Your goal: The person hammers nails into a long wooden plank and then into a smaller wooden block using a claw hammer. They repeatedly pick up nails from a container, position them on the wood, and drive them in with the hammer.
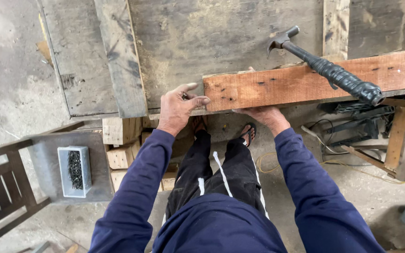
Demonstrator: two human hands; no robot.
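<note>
A reddish wooden plank lies across the near edge of a worn grey workbench. My left hand is at the plank's left end, with the thumb pressed against the end face. Its curled fingers pinch a small dark piece, which looks like a nail. My right hand reaches under the plank and grips its near edge from below, so the fingers are mostly hidden. A claw hammer with a black wrapped handle rests on top of the plank, to the right of both hands.
A white box of dark nails sits on a grey stool at lower left, beside a dark wooden chair. Wood blocks are stacked under the bench. Cables and scrap lie on the floor at right. My legs and sandalled feet stand below the plank.
</note>
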